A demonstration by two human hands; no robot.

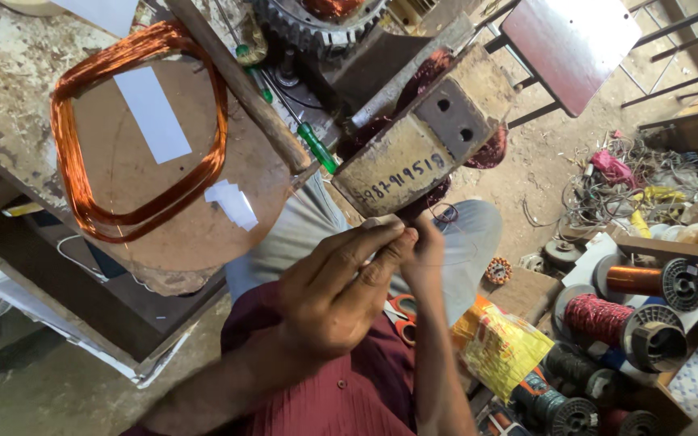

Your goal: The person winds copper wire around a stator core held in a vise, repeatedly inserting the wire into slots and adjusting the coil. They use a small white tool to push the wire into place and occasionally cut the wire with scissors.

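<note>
Head view: the person sits with grey-trousered knees under the edge of a worn desk [10, 73]. Both hands are raised to the underside of a heavy metal block [414, 145], which juts out tilted over the lap. The block has two bolt holes in its face, handwritten marks on its pale side, and a dark red winding [490, 149] bulging out behind it.

The left hand [337, 291] comes in from the lower left. Its grip is clenched to a pinch, with thumb and fingertips [393, 234] pressed together just under the block's lower edge – what lies between them is too small to make out. The right hand [426, 250] sits just behind it, touching the same spot. It is mostly hidden, so I cannot tell whether its grip is closed on anything.

On the desk a loop of bare copper wire [135, 129] lies on a round brown board with white paper strips. A green-handled screwdriver [317, 145] and a wooden stick [244, 81] lie near the block. Orange-handled scissors [401, 319] rest on the lap, and spools of wire [648, 278] and a yellow bag [502, 347] crowd the floor to the right.

As a judgement, the step in hand looks like fine fingertip work on a thin wire end at the winding. The move after it would call for a steady pinch and gentle tension – a hair-thin strand snaps or slips easily against the block's rough edge.
</note>
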